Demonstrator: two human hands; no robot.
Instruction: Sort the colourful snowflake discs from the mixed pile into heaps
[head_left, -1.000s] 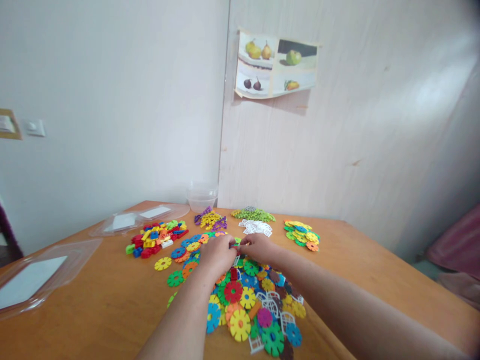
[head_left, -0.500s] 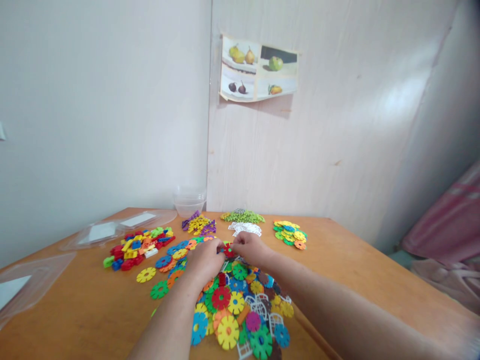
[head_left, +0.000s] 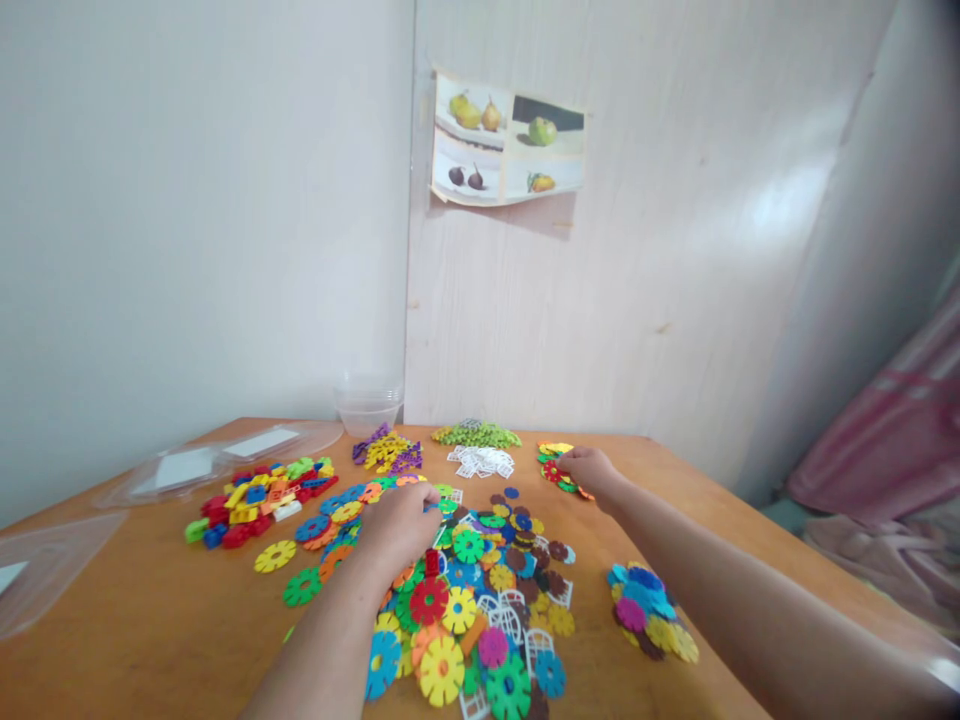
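Note:
My right hand [head_left: 589,466] is at the small far-right pile of yellow and green notched discs [head_left: 559,449]. Its fingers are closed on a red notched disc [head_left: 551,470], which is over that pile. My left hand [head_left: 401,522] rests at the far side of the large mixed pile, its fingers curled down; what they hold, if anything, is hidden. In that pile lie notched plastic discs of many colours, among them a yellow disc [head_left: 442,670] and a green disc [head_left: 508,688], with white window-shaped pieces [head_left: 538,648] and brown discs between them.
Building blocks [head_left: 259,500] are heaped at the left. Farther back are purple and yellow pieces [head_left: 388,452], green pieces [head_left: 476,434], white pieces [head_left: 481,461] and clear tubs [head_left: 369,405]. Clear lids [head_left: 180,470] lie along the left. Blue and yellow discs [head_left: 649,610] sit by my right forearm.
My right hand has moved right, from the mixed pile to the small far-right pile, carrying a red disc. My left hand stays at the mixed pile. The view has shifted slightly right.

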